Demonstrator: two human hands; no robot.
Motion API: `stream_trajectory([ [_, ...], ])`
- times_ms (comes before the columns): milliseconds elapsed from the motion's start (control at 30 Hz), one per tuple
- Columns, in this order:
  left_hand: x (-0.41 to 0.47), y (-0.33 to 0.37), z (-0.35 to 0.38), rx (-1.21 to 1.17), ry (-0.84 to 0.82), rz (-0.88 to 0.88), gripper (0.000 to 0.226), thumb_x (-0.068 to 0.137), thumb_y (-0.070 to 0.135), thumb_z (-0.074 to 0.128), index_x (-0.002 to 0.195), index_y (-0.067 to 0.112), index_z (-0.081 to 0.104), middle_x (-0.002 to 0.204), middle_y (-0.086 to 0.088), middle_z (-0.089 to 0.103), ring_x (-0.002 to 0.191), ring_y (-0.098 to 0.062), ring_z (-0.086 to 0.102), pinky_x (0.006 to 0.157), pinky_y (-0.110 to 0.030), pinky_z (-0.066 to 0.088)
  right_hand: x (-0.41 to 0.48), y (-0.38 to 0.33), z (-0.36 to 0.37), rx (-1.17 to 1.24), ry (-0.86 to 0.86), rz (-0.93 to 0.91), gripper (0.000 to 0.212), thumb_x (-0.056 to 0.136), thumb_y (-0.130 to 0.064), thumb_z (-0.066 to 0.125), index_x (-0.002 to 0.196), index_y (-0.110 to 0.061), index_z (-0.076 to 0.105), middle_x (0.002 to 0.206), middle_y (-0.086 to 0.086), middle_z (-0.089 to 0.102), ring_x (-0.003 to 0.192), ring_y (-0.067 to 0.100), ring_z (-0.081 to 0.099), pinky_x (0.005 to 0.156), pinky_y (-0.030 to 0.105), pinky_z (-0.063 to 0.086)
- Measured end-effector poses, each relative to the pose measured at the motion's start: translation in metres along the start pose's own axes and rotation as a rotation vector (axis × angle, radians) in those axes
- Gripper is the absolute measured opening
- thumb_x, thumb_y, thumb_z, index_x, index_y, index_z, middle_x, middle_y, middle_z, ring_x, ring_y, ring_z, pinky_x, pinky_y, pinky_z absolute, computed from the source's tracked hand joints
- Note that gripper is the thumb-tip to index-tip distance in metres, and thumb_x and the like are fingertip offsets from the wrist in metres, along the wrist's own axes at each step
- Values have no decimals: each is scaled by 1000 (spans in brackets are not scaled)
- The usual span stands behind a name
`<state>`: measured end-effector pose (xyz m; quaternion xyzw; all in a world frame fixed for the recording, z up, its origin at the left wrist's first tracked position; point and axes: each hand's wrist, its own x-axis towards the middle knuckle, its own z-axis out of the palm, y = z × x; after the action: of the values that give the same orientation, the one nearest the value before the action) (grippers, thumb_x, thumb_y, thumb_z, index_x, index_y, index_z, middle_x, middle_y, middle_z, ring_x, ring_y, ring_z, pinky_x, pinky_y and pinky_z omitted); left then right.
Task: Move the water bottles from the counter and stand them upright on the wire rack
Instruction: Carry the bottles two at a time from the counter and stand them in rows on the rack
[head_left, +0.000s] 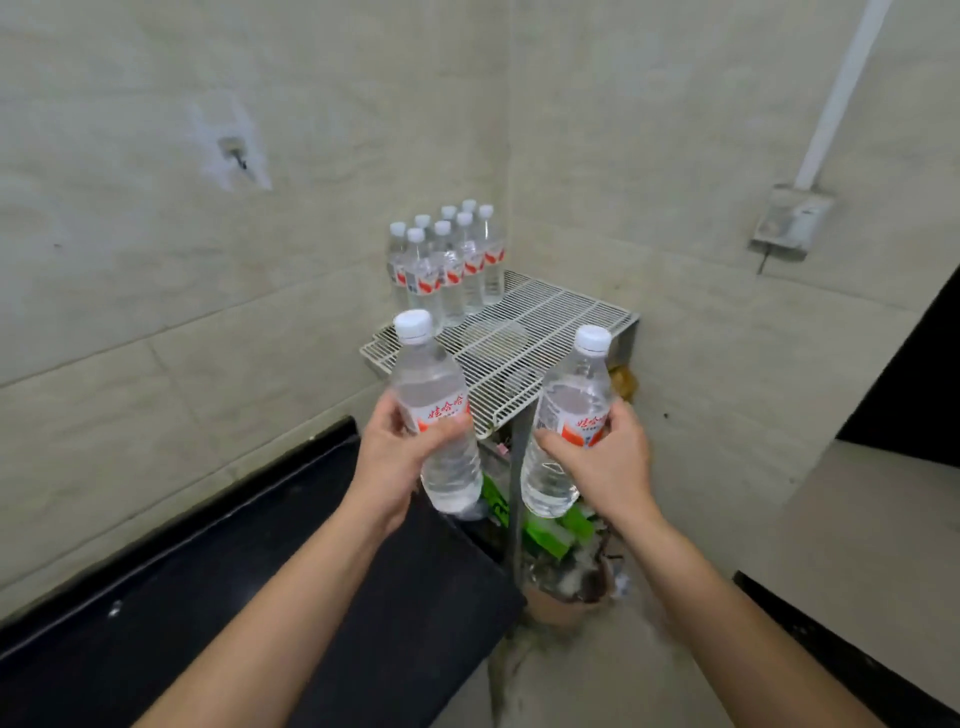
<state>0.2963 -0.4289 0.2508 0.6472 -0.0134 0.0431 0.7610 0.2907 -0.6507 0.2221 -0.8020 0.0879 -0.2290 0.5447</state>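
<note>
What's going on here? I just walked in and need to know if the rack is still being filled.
A person is carrying two water bottles toward the wire rack in the corner. The left hand grips one bottle and the right hand grips another, both roughly upright and held in the air just short of the rack's near edge. A cluster of bottles already stands upright at the rack's back left; the rest of its surface is bare.

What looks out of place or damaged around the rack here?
The bottles on the wire rack stand upright. Oddities: a patched hole in the left wall, and green litter piled below the rack. Both hands hold bottles normally.
</note>
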Motion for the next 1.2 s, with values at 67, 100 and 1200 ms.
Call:
stream_trajectory([
  [67, 28, 7, 19, 64, -4, 62, 55, 65, 1, 86, 116, 8, 66, 103, -4, 76, 92, -13, 70, 79, -25, 56, 33, 2, -3, 23, 19, -16, 72, 48, -52, 80, 115, -31, 66, 107, -7, 66, 98, 15, 66, 90, 41, 56],
  [100, 44, 8, 26, 101, 4, 97, 51, 67, 2, 86, 114, 9, 68, 102, -1, 76, 90, -8, 70, 78, -22, 55, 50, 4, -3, 41, 21, -11, 69, 49, -52, 82, 113, -32, 66, 107, -7, 67, 99, 15, 67, 91, 42, 56],
  [1200, 365, -106, 56, 495, 570, -132, 60, 77, 12, 83, 129, 26, 55, 115, 13, 67, 105, -5, 66, 89, -26, 56, 420, 94, 251, 105, -988, -202, 85, 75, -52, 84, 147, -42, 40, 138, -20, 59, 125, 1, 57, 105, 35, 51],
])
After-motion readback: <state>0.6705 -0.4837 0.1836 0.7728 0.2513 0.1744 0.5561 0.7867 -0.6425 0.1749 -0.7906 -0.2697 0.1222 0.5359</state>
